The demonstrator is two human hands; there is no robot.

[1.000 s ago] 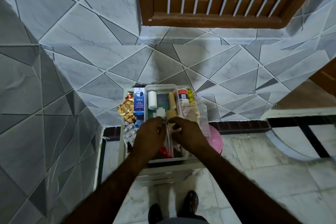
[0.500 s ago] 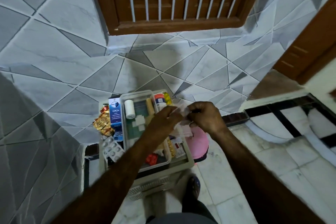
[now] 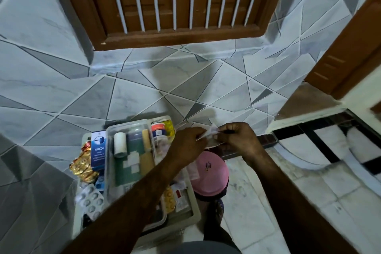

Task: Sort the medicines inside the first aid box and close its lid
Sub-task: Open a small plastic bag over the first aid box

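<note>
First aid box [image 3: 128, 126] is set by the tiled wall [image 3: 144, 88], not yet closed, medicines loose inside. A pale sachet [image 3: 210, 132] is pinched by left hand [image 3: 189, 142] and right hand [image 3: 239, 140] just right of the box, probably for checking before it is sorted.

Left hand [image 3: 189, 142] and right hand [image 3: 240, 142] pinch a packet [image 3: 208, 133] beside the box [image 3: 132, 125].
</note>
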